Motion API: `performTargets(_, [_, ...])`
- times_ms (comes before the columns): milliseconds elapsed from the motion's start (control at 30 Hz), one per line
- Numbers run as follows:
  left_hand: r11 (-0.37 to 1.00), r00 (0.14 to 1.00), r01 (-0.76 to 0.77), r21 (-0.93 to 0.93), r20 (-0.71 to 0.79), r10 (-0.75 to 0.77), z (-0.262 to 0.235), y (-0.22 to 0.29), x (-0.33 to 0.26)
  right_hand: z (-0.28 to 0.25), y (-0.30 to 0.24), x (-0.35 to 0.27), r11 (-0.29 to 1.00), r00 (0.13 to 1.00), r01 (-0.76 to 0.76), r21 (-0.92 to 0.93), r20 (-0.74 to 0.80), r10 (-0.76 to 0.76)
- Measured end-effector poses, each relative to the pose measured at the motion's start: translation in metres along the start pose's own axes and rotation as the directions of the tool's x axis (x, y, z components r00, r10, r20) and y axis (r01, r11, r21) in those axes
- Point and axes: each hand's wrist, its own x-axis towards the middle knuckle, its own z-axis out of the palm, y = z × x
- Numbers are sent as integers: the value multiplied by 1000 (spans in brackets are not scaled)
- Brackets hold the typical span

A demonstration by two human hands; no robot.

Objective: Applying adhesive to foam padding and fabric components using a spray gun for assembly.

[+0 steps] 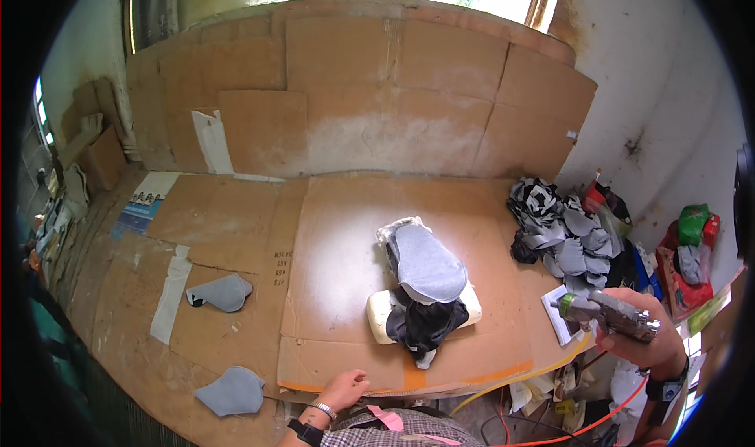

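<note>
Two hands in play here! My right hand (pixel 657 349) is wrapped firmly round the spray gun (pixel 617 312), up on the right above the near edge of the desk (pixel 338 305), its green tip pointing left. My left hand (pixel 344 388) rests at that near edge, fingers loosely bent, nothing showing in it.

And centre stage, the grey piece (pixel 429 266)! It sits on top of the pile, above black cloth (pixel 431 327) and a cream block (pixel 381 321). It looks light and soft, a felt-like sheet that should bend easily and hardly slip; I'd pinch it by the rim, clear of the broad face.

The spray gun, by contrast, looks hard and fairly weighty, smooth metal, so a full wrap round the body suits it, tip left free. The orange hose (pixel 629 400) runs below; whether it joins the gun, I can't tell.

Over on the left lie a second piece (pixel 226 293), dark at one end, and, nearer, a third piece (pixel 233 390). Far right, a tumbled heap (pixel 578 238) of grey and black!
</note>
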Motion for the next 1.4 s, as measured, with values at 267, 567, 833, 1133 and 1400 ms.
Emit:
performTargets(267, [986,975,-102,-129,-212,73,6,36,25,-52,25,11,980,971,66,-187,240,-20])
performTargets(567, [774,942,-211,-597,-334,-1,69,128,122,-102,58,17,1000,976,24,-14,215,-20])
performTargets(833, [523,813,-248,-816,-469,-345,107,171,163,-114,87,32,995,977,82,53,194,-91])
performTargets(1133, [488,806,-284,-825,-481,-345,113,163,158,-129,111,25,995,972,89,53,213,-99])
performTargets(1400, [526,803,-291,-799,-503,-320,107,172,156,-117,124,7,966,995,9,258,94,-34])
